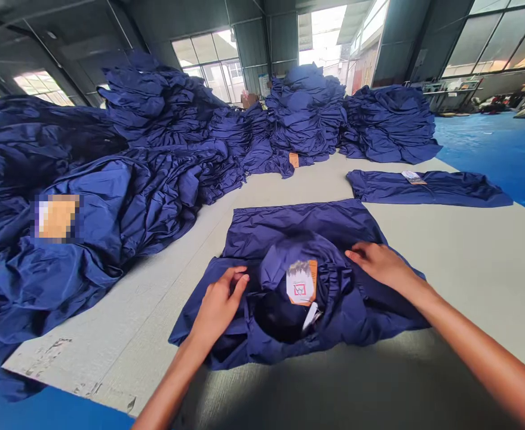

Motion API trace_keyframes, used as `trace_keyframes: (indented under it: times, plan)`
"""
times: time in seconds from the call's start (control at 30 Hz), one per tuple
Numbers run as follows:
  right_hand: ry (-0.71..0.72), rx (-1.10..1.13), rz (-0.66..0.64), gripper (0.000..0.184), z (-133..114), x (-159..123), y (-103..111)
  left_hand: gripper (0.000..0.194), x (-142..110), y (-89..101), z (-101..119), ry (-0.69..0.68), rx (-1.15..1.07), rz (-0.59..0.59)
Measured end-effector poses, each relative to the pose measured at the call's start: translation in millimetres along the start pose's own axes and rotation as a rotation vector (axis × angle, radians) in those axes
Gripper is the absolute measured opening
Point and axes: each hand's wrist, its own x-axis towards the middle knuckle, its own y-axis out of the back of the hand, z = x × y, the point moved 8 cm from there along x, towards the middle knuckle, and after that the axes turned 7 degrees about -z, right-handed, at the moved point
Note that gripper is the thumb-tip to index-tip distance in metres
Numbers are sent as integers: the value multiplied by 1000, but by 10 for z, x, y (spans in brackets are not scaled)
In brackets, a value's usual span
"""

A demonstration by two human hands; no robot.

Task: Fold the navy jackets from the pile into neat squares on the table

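Note:
A navy hooded jacket (298, 218) lies spread on the table in front of me, its sides turned in and its hood nearest me. On the hood rests a white and orange hang tag (301, 282), with a small white label (310, 316) just below it. My left hand (220, 304) lies on the jacket's left side, thumb and forefinger apart. Across from it, my right hand (378, 263) rests on the right side with its fingers stretched toward the middle. Neither hand visibly grips the cloth.
A folded navy garment (459, 188) with a tag lies at the right of the pale table (481, 257). Loose navy garments (154, 197) heap along the left. Tall stacks (307, 113) stand at the back. Blue floor (481, 134) shows past the table's edges.

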Motion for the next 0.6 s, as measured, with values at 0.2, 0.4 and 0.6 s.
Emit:
trace_keyframes:
  times: [0.2,0.4,0.6]
  plan:
    - [18,-228,-207,40,-359,269,-242,47,389,-159,286,-55,290,-138]
    - [-149,-430,-306,60,-534,502,-601,50,941,-570,599,12,620,-457]
    - [-224,-488,-280,54,-216,556,-450,43,1114,-382,394,8,625,-485]
